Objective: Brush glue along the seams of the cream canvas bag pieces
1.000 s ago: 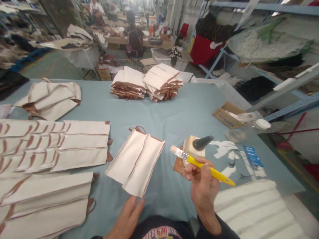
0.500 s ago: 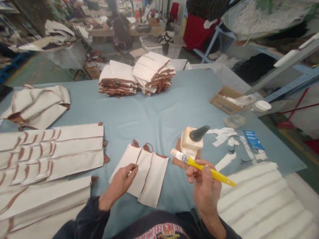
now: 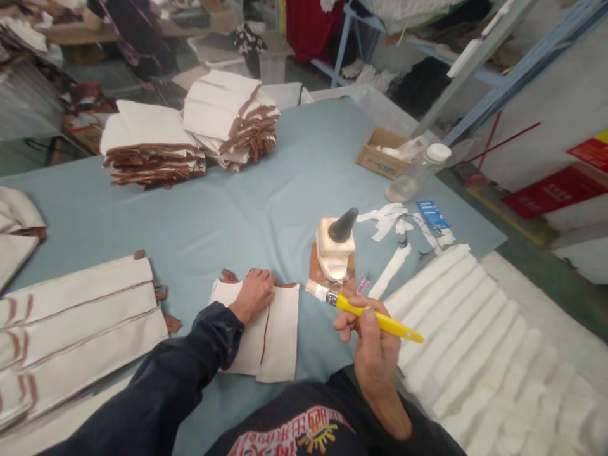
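In my right hand [image 3: 373, 339] is a yellow-handled paintbrush [image 3: 375, 318]; its pale bristles point left, short of the glue-smeared container. A cream fabric panel [image 3: 281, 335] with brown edging lies flat before me. My left hand [image 3: 255, 294] is on its far edge, fingers curled down over the middle seam; the fingertips and the brown loop there are hidden. Just beyond the brush stands a whitish container [image 3: 335, 244] with a black cone-shaped top, on a brown board [image 3: 317, 271].
Stacked cream panels [image 3: 147, 130] sit at the back left, with overlapping rows of panels [image 3: 90, 310] at left. Layered white strips [image 3: 470, 342] cover the right. A cardboard box [image 3: 380, 155], a clear jar [image 3: 418, 174], white scraps [image 3: 387, 218] and a blue packet [image 3: 432, 215] lie at right.
My left hand has moved from the panel's left middle up to its far edge. My right hand still holds the brush in much the same pose. The view has swung right.
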{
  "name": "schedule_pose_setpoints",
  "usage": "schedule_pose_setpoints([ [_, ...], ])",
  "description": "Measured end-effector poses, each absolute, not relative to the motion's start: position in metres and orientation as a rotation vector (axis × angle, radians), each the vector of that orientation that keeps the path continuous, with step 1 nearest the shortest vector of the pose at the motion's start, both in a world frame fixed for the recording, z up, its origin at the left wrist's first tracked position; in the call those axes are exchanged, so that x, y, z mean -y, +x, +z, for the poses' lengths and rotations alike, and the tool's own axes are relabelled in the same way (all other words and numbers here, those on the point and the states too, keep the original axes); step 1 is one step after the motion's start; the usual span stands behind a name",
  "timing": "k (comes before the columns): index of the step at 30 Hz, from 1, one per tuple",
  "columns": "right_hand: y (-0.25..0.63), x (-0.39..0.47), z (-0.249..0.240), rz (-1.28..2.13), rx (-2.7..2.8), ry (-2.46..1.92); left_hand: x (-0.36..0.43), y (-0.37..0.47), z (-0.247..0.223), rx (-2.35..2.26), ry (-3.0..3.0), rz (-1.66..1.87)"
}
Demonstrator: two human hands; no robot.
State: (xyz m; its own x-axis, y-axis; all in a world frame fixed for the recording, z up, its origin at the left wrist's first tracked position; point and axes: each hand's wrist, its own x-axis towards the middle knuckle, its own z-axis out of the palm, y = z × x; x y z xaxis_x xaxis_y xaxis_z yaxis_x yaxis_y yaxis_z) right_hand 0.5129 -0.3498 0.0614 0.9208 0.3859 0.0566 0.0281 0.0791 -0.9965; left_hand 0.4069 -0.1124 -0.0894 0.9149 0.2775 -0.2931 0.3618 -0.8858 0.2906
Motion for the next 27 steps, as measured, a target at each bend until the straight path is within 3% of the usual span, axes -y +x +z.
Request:
schedule_pose_setpoints([
  [14, 0.517, 0.353, 0.065, 0.322, 0.399, -1.482, 0.107, 0.401, -0.062, -0.699, 2.516, -0.532],
  [19, 0.521, 0.357, 0.06, 0.258, 0.496, -1.508, 0.102, 0.382, -0.005, -0.668, 2.355, -0.44],
  [27, 0.518, 0.344, 0.054, 0.098, 0.975, -1.61, 0.153, 0.302, 0.096, -0.769, 2.209, 0.017],
])
